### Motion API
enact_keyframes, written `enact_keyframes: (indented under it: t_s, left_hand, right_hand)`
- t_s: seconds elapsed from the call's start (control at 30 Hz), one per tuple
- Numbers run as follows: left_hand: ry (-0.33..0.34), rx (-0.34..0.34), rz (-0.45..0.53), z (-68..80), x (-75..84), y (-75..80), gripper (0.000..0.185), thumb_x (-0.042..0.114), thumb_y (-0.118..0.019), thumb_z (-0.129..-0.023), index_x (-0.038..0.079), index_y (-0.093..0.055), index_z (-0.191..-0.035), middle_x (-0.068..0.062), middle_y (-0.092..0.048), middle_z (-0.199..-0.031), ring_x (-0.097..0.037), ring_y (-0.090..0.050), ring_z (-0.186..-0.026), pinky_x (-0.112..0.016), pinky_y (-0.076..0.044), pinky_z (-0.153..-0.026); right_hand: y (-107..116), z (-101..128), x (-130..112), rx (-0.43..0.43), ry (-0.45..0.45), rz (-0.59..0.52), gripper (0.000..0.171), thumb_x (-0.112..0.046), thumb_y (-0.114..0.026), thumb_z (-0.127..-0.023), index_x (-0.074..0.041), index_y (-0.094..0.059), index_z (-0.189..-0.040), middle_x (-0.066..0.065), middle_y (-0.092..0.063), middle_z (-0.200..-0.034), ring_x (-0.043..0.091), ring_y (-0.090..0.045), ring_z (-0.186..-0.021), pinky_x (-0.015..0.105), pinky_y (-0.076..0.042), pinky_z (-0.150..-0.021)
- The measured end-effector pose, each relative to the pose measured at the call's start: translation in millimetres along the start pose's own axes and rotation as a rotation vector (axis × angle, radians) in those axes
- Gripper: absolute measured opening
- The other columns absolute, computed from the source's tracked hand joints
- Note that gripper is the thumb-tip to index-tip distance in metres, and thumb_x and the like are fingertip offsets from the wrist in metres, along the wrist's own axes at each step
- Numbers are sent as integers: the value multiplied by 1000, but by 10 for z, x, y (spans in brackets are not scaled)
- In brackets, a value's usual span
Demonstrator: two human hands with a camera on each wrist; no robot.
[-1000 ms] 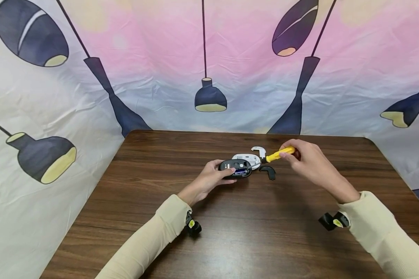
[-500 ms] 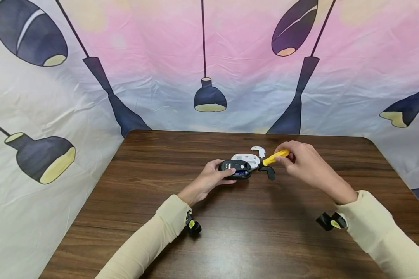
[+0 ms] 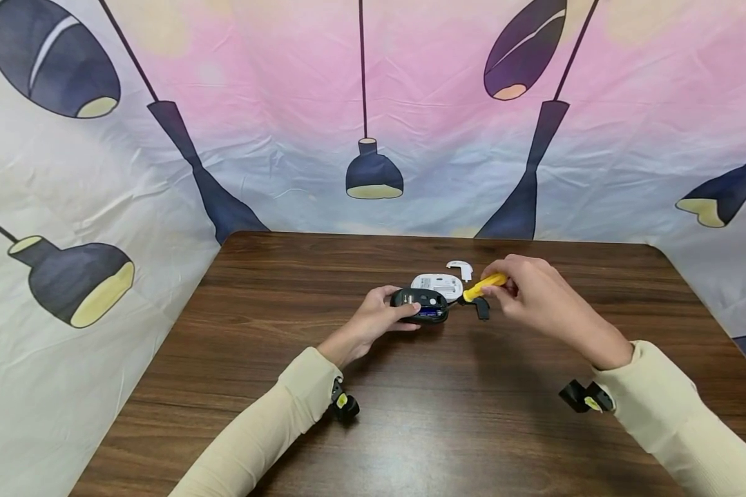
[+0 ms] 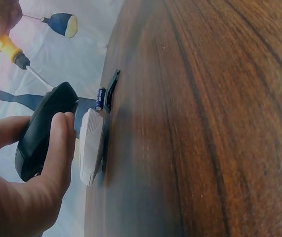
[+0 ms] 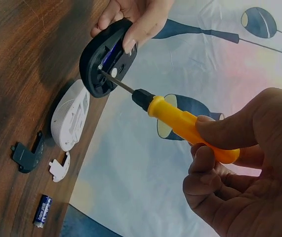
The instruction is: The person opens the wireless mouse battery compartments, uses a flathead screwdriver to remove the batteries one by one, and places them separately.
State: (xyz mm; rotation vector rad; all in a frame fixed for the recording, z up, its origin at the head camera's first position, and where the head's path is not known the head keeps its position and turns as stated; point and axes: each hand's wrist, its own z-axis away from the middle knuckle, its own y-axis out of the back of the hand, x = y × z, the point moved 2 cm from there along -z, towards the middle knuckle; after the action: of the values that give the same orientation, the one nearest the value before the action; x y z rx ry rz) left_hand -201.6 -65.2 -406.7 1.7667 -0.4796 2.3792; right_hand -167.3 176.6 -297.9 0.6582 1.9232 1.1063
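My left hand (image 3: 379,314) grips a black computer mouse (image 3: 404,297) above the table, underside up, thumb on the bottom face. In the right wrist view its battery bay (image 5: 112,55) is uncovered, with a blue battery inside. My right hand (image 3: 547,297) pinches the yellow handle of a screwdriver (image 5: 180,118) between thumb and fingers. Its metal shaft reaches into the bay, the tip at the battery's end. Just behind the black mouse a white mouse (image 3: 435,283) lies underside up on the table.
A black battery cover (image 3: 483,308) and a white one (image 3: 463,268) lie beside the white mouse. The right wrist view also shows a loose blue battery (image 5: 42,211) on the wooden table (image 3: 410,414). Behind hangs a printed cloth (image 3: 286,103).
My right hand has moved slightly left with the screwdriver, whose handle has come closer to the black mouse. My left hand has hardly moved; the mouse sits a touch lower.
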Motion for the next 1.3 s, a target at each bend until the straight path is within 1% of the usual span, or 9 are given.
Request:
enact_keyframes:
  t_s: [0.23,0.33,0.5,0.63,0.73,0.9,1.0,1.1,1.3]
  left_hand:
    - [-6,3,-4,-6,6,-2,50,-5,-65,-95,-13,-42,-139,-30,-56,-129,-36,-68,-105,-35,-64,-84]
    - [4,5,15,-4,7,5,51,-6,-65,-95,-13,-41,-140,-31,-56,-130,-36,-68,-107,-35,-63,-85]
    - [20,11,41,9,5,26,52,-6,-65,-95,-12,-40,-141,-32,-55,-131,-37,-66,-111,-36,-63,-86]
    - [22,12,48,19,11,48,53,-5,-65,-95,-12,-40,-142,-32,-54,-132,-38,-66,-111,-36,-63,-86]
    - [18,8,54,22,18,62,53,-5,-65,-96,-12,-40,-141,-32,-54,-132,-38,-65,-112,-37,-63,-87]
    - [10,-8,67,16,36,62,51,-5,-64,-96,-13,-40,-141,-33,-53,-134,-39,-64,-115,-38,-62,-89]
    - [6,-16,70,15,44,56,51,-6,-64,-96,-14,-40,-141,-33,-53,-134,-39,-64,-115,-39,-62,-90]
    - [7,-22,75,14,42,52,51,-6,-63,-96,-14,-40,-141,-33,-53,-134,-40,-63,-115,-39,-62,-90]
    - [3,-26,74,18,41,46,48,-6,-62,-97,-14,-41,-140,-33,-54,-133,-38,-63,-114,-38,-62,-90]
  right_hand:
    - [-15,0,-29,-22,18,-7,9,-3,-75,-90,-2,-75,-99,2,-68,-85,11,-49,-63,24,-42,-50]
    - [-21,6,-8,-6,12,0,9,-3,-76,-89,-3,-75,-98,2,-67,-84,11,-49,-62,24,-41,-49]
    - [-33,22,69,24,-8,39,11,-3,-79,-87,-2,-76,-97,2,-65,-81,13,-46,-61,25,-37,-50]
    - [-40,49,152,30,-23,78,12,-6,-80,-87,-1,-76,-97,7,-64,-89,18,-54,-69,31,-46,-55]
    - [-40,61,219,18,-39,100,11,-6,-80,-87,-2,-77,-97,8,-61,-92,19,-56,-74,33,-49,-59]
    - [-32,68,312,-38,-68,114,10,-4,-80,-86,-1,-79,-95,5,-59,-87,18,-52,-70,31,-44,-58]
    - [-33,74,352,-62,-65,118,12,-3,-79,-86,1,-79,-97,5,-60,-87,19,-54,-71,32,-45,-58]
    - [-42,81,391,-67,-52,122,14,-3,-79,-86,2,-79,-100,6,-60,-88,19,-55,-72,33,-46,-58]
    - [-98,111,498,-77,-81,73,14,-4,-78,-87,3,-79,-100,8,-64,-90,21,-58,-77,33,-47,-59]
